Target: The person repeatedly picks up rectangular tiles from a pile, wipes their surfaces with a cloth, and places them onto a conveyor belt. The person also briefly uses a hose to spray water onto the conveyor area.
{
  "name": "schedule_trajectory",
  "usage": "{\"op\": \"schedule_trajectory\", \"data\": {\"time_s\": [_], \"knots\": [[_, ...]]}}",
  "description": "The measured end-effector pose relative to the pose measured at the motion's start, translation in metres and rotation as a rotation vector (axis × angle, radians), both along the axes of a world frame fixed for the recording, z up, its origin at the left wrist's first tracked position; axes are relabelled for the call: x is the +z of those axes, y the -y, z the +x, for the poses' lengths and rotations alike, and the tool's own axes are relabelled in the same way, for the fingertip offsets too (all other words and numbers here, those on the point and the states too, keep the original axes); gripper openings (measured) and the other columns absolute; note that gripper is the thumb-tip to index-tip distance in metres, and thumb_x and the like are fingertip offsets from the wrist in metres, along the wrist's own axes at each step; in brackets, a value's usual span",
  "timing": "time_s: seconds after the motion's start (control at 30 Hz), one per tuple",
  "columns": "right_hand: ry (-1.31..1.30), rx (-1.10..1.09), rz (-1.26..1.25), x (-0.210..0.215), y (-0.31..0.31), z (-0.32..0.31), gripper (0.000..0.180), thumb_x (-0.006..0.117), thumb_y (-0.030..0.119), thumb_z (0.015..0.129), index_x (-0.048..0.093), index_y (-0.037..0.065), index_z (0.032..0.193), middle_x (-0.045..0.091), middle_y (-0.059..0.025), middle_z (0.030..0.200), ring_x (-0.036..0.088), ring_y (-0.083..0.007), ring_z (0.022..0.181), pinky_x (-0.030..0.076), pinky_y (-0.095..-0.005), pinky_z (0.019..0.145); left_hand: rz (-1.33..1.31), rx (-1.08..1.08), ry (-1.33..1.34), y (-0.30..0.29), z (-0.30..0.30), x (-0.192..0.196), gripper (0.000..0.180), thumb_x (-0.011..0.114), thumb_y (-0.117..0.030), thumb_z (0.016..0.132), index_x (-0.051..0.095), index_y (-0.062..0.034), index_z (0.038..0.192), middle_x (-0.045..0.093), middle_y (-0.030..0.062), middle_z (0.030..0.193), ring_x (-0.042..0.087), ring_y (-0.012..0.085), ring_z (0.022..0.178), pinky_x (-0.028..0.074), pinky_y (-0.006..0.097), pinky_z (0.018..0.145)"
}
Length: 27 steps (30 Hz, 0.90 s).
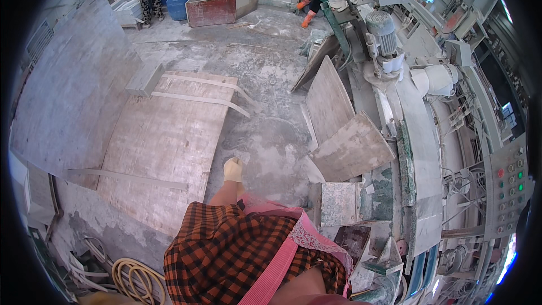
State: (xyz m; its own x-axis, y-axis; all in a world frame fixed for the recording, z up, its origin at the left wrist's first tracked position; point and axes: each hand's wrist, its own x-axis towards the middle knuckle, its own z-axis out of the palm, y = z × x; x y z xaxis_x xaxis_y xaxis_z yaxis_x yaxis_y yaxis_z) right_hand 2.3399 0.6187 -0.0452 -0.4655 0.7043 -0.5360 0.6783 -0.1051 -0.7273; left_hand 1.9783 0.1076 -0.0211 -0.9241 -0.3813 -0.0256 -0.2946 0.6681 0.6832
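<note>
At twelve o'clock the concrete floor (265, 73) looks rough and matt, caked with pale dust. At nine o'clock a big stone slab (164, 141) lies flat, dull beige and powdery, with thin matt strips across it. At three o'clock stone offcuts (350, 147) lean on the machine, chalky grey; a green marble piece (339, 203) beside them shows veining. The motor (383, 31) at one o'clock is ribbed metal, dusty. At six o'clock a checked woven cloth garment (226, 248) carries a pink fabric strap (274, 274). At seven o'clock a coiled hose (132, 279) looks smooth yellowish plastic.
</note>
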Motion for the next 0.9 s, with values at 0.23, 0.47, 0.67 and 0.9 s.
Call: {"op": "schedule_trajectory", "data": {"time_s": [0.23,0.47,0.67,0.9], "knots": [[0.02,0.026,-0.004,0.003,0.0,-0.004,0.033,0.059,0.03,0.092,0.067,0.0,0.102,0.066,-0.0058,0.084,0.057,-0.0153,0.076,0.048,-0.0337,0.071,0.039,0.025,-0.023,-0.001,-0.001,-0.005,0.026,0.059,-0.029,0.084,0.069,-0.0051,0.08,0.067,0.022,0.083,0.066,0.0413,0.081,0.05,0.049,0.073],[0.026,0.039,-0.01,0.007,0.003,-0.006,0.034,0.059,0.031,0.092,0.067,0.0,0.103,0.065,-0.0053,0.083,0.057,-0.0151,0.076,0.048,-0.0333,0.071,0.024,0.026,-0.077,-0.001,-0.004,-0.015,0.026,0.059,-0.028,0.084,0.067,-0.0045,0.078,0.066,0.0226,0.08,0.065,0.042,0.079,0.05,0.049,0.07],[0.022,0.053,-0.019,-0.002,-0.001,-0.001,0.034,0.058,0.031,0.092,0.068,0.0,0.103,0.064,-0.0043,0.082,0.057,-0.0144,0.075,0.047,-0.0327,0.071,0.044,0.011,-0.085,-0.002,-0.003,-0.011,0.025,0.059,-0.027,0.083,0.067,-0.0041,0.077,0.065,0.023,0.078,0.064,0.0423,0.077,0.05,0.049,0.07],[0.023,0.109,0.001,-0.026,-0.01,0.001,0.035,0.058,0.032,0.092,0.068,0.0,0.103,0.06,-0.0002,0.076,0.053,-0.0115,0.07,0.045,-0.0301,0.066,0.049,0.023,-0.073,-0.004,0.0,-0.003,0.025,0.058,-0.026,0.084,0.067,-0.004,0.076,0.065,0.0228,0.078,0.064,0.0423,0.076,0.05,0.05,0.069]]}}
